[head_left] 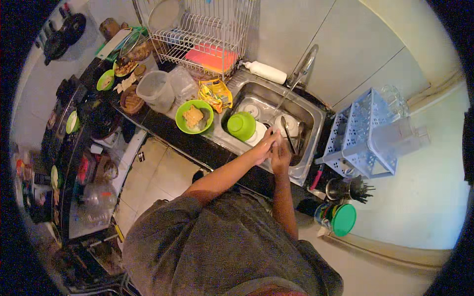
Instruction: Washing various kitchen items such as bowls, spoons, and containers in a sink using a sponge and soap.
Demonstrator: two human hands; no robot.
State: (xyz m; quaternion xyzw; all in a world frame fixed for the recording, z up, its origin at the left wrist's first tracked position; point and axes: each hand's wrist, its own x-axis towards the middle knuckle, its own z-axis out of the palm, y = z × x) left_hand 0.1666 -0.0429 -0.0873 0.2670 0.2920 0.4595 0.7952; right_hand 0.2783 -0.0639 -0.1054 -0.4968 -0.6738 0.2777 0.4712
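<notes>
My left hand (265,147) and my right hand (281,154) meet over the near side of the stainless steel sink (231,142). Their fingertips come together by a white bowl or cup (290,127); whether something small lies between them I cannot tell. A dark-handled utensil (290,137) leans across the white piece. Left of my hands, an upturned green bowl (241,126) rests in the basin among white dishes (252,111). Water runs from the curved metal faucet (308,63) into the sink. On the counter's left, another green bowl (180,127) holds a yellowish sponge (193,116).
Behind stands a wire dish rack (222,37) with a white bottle (267,72) beside it. A yellow packet (218,94) and a clear plastic container (154,90) sit left of the sink. To the right are a blue plastic rack (357,129) with glasses and a green-lidded tub (344,220).
</notes>
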